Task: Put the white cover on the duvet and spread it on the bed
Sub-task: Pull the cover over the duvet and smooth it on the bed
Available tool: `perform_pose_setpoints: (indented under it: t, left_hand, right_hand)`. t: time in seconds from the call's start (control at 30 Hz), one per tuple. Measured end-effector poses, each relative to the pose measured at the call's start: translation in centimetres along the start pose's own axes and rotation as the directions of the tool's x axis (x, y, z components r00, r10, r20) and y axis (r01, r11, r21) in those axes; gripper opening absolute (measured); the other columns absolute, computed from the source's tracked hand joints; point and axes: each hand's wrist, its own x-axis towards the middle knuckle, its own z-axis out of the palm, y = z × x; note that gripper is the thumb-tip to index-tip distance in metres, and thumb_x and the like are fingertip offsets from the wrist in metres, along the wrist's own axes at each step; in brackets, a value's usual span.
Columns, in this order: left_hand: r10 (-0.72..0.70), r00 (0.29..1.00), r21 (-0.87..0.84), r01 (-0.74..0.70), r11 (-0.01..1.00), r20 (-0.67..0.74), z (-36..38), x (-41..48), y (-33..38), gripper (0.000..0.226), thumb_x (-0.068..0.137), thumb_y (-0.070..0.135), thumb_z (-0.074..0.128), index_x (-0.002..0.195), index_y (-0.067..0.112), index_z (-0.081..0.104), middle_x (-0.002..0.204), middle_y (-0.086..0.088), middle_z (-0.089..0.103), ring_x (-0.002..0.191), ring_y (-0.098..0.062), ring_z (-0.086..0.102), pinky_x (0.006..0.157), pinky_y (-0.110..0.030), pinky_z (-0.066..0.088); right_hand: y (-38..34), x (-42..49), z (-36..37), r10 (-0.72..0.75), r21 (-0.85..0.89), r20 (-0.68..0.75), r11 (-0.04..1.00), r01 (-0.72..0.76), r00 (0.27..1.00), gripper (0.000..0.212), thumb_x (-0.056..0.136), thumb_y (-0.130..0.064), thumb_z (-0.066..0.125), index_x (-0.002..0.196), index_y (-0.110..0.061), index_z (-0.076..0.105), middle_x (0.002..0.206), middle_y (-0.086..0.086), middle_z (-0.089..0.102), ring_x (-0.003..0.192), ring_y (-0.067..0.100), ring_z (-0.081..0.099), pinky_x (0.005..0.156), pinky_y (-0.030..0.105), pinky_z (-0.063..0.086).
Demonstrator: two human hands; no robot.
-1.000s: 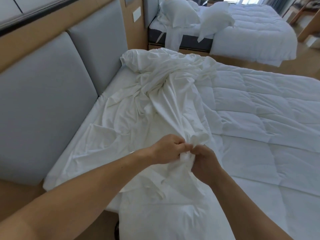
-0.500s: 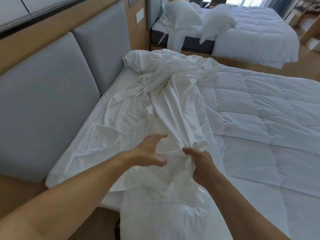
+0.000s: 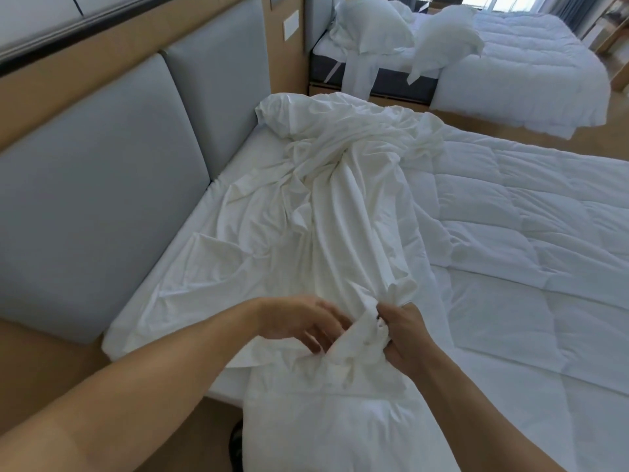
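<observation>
A crumpled white cover [image 3: 326, 212] lies in a long heap over the head half of the bed [image 3: 238, 155], with its near end hanging over the bed's edge. The quilted white duvet [image 3: 531, 240] lies flat on the right half. My right hand [image 3: 405, 338] grips a bunched fold of the cover at the near edge. My left hand [image 3: 299, 321] is just left of that fold, fingers spread and relaxed, touching the cloth from below and beside.
A grey padded headboard [image 3: 102, 199] runs along the left, set in wooden panelling. A second bed [image 3: 524, 63] with white bedding and two pillows stands beyond a narrow gap at the back. Wooden floor shows at the far right.
My left hand let go of the fold it pinched a second ago, opened, and now comes back against the cloth. My right hand kept its grip and gathered more cover.
</observation>
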Motion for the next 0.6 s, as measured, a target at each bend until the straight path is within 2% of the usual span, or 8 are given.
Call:
perform_pose_setpoints:
  t: [0.1, 0.2, 0.27, 0.33, 0.4, 0.47, 0.53, 0.6]
  left_hand:
    - [-0.155, 0.940, -0.154, 0.112, 0.982, -0.304, -1.5, 0.9, -0.7, 0.064, 0.093, 0.059, 0.048, 0.132, 0.008, 0.051, 0.125, -0.011, 0.065, 0.108, -0.030, 0.066, 0.093, -0.049, 0.051]
    - [-0.249, 0.923, -0.138, 0.216, 0.966, -0.292, 0.2, 2.9, -1.1, 0.086, 0.079, 0.079, 0.053, 0.127, 0.007, 0.058, 0.117, -0.009, 0.068, 0.100, -0.026, 0.067, 0.087, -0.046, 0.053]
    - [-0.196, 0.949, -0.194, 0.149, 0.970, -0.246, 1.7, 4.1, -1.2, 0.078, 0.079, 0.074, 0.058, 0.116, 0.005, 0.068, 0.101, -0.006, 0.071, 0.086, -0.021, 0.066, 0.080, -0.038, 0.052]
    - [-0.137, 0.966, -0.277, 0.073, 0.958, -0.217, 2.5, 4.5, -1.1, 0.055, 0.089, 0.059, 0.054, 0.106, 0.010, 0.071, 0.092, -0.004, 0.068, 0.079, -0.018, 0.063, 0.067, -0.032, 0.048]
    - [-0.114, 0.980, -0.394, 0.041, 0.918, -0.163, 1.9, 4.2, -1.0, 0.055, 0.092, 0.060, 0.047, 0.109, 0.011, 0.068, 0.096, -0.006, 0.068, 0.084, -0.022, 0.065, 0.062, -0.031, 0.048]
    - [-0.152, 0.980, -0.466, 0.077, 0.881, -0.125, 1.1, 3.9, -1.0, 0.076, 0.084, 0.072, 0.048, 0.121, 0.007, 0.062, 0.107, -0.011, 0.066, 0.094, -0.029, 0.068, 0.066, -0.038, 0.053]
    - [-0.218, 0.963, -0.388, 0.142, 0.911, -0.160, 0.9, 4.0, -1.1, 0.092, 0.075, 0.075, 0.060, 0.133, 0.004, 0.054, 0.113, -0.011, 0.062, 0.096, -0.030, 0.069, 0.072, -0.047, 0.055]
    - [-0.214, 0.953, -0.304, 0.143, 0.942, -0.216, 1.3, 4.3, -1.3, 0.072, 0.085, 0.063, 0.062, 0.131, 0.007, 0.058, 0.115, -0.010, 0.064, 0.100, -0.028, 0.067, 0.080, -0.051, 0.055]
  right_hand:
    - [-0.3, -0.4, 0.1, 0.028, 0.001, 0.008, 1.000, -0.028, 1.000, 0.020, 0.086, 0.009, 0.049, 0.101, 0.018, 0.061, 0.087, 0.023, 0.065, 0.077, 0.037, 0.067, 0.067, 0.041, 0.058]
    - [-0.3, -0.6, 0.5, 0.085, 0.025, 0.041, 0.996, -0.086, 0.996, 0.045, 0.069, -0.001, 0.058, 0.106, 0.025, 0.054, 0.094, 0.027, 0.056, 0.085, 0.045, 0.061, 0.082, 0.053, 0.052]
    - [-0.6, -1.0, 1.1, 0.143, 0.005, 0.066, 0.990, -0.144, 0.988, 0.049, 0.067, -0.010, 0.064, 0.109, 0.016, 0.060, 0.096, 0.029, 0.060, 0.089, 0.047, 0.063, 0.087, 0.058, 0.053]
    - [-0.7, -1.1, 1.0, 0.131, -0.066, 0.093, 0.990, -0.126, 0.987, 0.044, 0.071, -0.014, 0.074, 0.106, 0.011, 0.066, 0.091, 0.026, 0.066, 0.083, 0.041, 0.068, 0.077, 0.050, 0.057]
    - [-0.8, -1.2, 0.8, 0.061, -0.151, 0.103, 0.987, -0.045, 0.993, 0.029, 0.077, -0.007, 0.073, 0.102, 0.009, 0.069, 0.087, 0.024, 0.068, 0.076, 0.036, 0.070, 0.067, 0.042, 0.059]
    - [-0.8, -1.4, 0.7, 0.034, -0.194, 0.107, 0.981, -0.013, 0.994, 0.022, 0.082, 0.002, 0.068, 0.104, 0.007, 0.070, 0.091, 0.025, 0.071, 0.079, 0.037, 0.072, 0.067, 0.043, 0.060]
    - [-0.7, -1.4, 0.7, 0.042, -0.227, 0.097, 0.974, -0.019, 0.994, 0.025, 0.082, 0.006, 0.067, 0.106, 0.002, 0.070, 0.099, 0.026, 0.072, 0.086, 0.040, 0.072, 0.075, 0.051, 0.060]
    - [-0.4, -1.5, 0.8, 0.086, -0.265, 0.100, 0.963, -0.057, 0.991, 0.028, 0.080, 0.006, 0.068, 0.108, 0.000, 0.070, 0.101, 0.025, 0.072, 0.090, 0.038, 0.072, 0.080, 0.051, 0.060]
